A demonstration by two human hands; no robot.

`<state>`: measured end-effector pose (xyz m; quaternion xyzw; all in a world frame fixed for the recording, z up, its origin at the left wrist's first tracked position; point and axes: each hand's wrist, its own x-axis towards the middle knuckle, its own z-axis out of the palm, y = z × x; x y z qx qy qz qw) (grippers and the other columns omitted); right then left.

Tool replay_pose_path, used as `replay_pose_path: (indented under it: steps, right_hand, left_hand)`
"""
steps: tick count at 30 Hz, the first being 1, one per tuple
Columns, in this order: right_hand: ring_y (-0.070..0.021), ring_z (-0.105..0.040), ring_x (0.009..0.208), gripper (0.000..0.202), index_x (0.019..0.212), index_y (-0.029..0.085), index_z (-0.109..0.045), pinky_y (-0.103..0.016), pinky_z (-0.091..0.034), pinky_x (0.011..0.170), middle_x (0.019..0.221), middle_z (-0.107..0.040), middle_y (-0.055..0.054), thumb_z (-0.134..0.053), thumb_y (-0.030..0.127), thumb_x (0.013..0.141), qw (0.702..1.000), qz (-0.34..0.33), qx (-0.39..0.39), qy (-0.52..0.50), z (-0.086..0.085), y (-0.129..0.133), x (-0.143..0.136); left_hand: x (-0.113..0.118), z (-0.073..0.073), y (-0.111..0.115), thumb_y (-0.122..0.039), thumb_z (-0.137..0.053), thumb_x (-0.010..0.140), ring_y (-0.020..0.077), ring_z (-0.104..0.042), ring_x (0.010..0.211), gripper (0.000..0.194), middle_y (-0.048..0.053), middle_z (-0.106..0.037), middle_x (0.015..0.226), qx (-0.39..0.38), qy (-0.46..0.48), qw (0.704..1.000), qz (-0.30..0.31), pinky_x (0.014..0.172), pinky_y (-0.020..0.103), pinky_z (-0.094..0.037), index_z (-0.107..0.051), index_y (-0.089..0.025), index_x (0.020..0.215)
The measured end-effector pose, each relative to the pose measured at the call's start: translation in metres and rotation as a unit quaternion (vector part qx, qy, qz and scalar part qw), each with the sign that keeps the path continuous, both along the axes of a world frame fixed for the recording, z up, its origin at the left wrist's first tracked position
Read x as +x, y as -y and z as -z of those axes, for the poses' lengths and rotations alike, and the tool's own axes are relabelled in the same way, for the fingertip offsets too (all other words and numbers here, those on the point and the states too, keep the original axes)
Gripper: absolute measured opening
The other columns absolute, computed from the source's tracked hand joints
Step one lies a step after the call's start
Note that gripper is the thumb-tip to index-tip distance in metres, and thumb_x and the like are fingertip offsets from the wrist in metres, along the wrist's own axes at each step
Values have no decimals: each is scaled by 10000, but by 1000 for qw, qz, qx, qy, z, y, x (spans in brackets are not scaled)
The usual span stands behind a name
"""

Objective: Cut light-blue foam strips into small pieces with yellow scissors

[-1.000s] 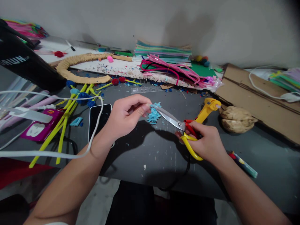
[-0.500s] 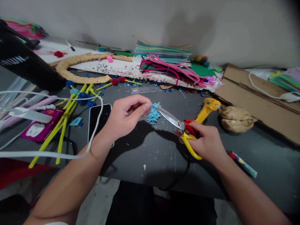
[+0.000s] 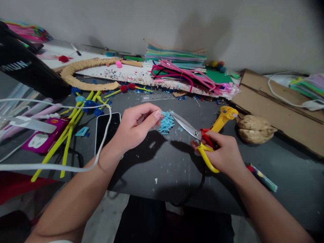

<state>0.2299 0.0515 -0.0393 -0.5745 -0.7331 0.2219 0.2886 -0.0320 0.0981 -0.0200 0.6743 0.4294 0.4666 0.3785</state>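
Note:
My right hand (image 3: 221, 148) is closed around the red and yellow handles of a pair of scissors (image 3: 186, 125). Their blades look closed and point up and left, the tip just right of a heap of small light-blue clippings (image 3: 167, 123) on the grey table. My left hand (image 3: 141, 123) is pinched at the heap's left edge, thumb against fingers. Whatever lies in that pinch is too small to name. Behind the scissors lies a yellow glue gun (image 3: 224, 118), partly hidden by my right hand.
A phone (image 3: 107, 130) lies beside my left forearm, crossed by a white cable (image 3: 105, 135). Yellow strips (image 3: 71, 131) and a black bottle (image 3: 27, 64) are at left. A walnut-like object (image 3: 255, 129) and cardboard (image 3: 280, 111) sit at right. Pink pipe cleaners (image 3: 187, 76) lie at the back.
The scissor tip has drawn slightly right, away from my left fingertips. A few tiny blue bits now show right of the heap. My left hand has barely moved.

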Motion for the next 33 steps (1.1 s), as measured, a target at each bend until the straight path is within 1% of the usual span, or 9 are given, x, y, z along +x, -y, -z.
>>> replay_pose_path:
  steps: [5, 9, 15, 21, 26, 33]
  right_hand:
    - [-93, -431, 493, 174, 676, 196, -543, -222, -350, 482, 570, -506, 38, -699, 262, 718, 1000, -7, 16, 13, 3, 0, 0]
    - [-98, -439, 500, 153, 715, 194, -573, -225, -360, 490, 580, -510, 38, -698, 280, 732, 1000, -7, 12, 15, 4, 0, 0]
    - [-87, -417, 494, 185, 683, 194, -547, -215, -342, 482, 568, -483, 49, -702, 280, 735, 999, -14, 24, 25, 5, -1, 0]
    - [-93, -428, 507, 150, 713, 187, -580, -215, -356, 501, 575, -481, 49, -694, 279, 745, 999, -20, 37, 33, 4, -1, 1]
    - [-94, -410, 509, 187, 682, 187, -559, -216, -347, 497, 568, -462, 47, -687, 301, 758, 998, -22, 37, 37, 4, -2, 1]
    - [-97, -419, 515, 140, 695, 182, -583, -217, -346, 502, 570, -453, 46, -678, 274, 745, 998, -25, 37, 47, 7, -1, 2]
  left_hand:
    - [0, -1, 1, -307, -596, 907, 130, -579, 601, 172, 17, -621, 658, -15, 0, 1000, 2, 542, 244, -497, -665, -190, 801]
    - [0, -1, 1, -293, -596, 907, 118, -567, 588, 166, 13, -621, 663, -7, -1, 1000, 7, 530, 229, -480, -667, -182, 807]
    - [1, -3, 2, -256, -585, 910, 111, -562, 595, 163, 12, -611, 661, -7, -12, 1000, 3, 544, 218, -471, -661, -167, 796]
    - [1, -2, 2, -270, -590, 907, 114, -557, 593, 162, 16, -618, 668, -12, -15, 1000, 2, 542, 223, -470, -670, -174, 805]
    - [1, -1, 1, -280, -597, 904, 109, -554, 591, 167, 16, -618, 671, -15, -4, 1000, 6, 533, 209, -463, -676, -165, 813]
    - [1, -2, 2, -281, -591, 905, 104, -529, 579, 187, 10, -603, 655, -23, -8, 1000, 14, 532, 211, -440, -662, -157, 783]
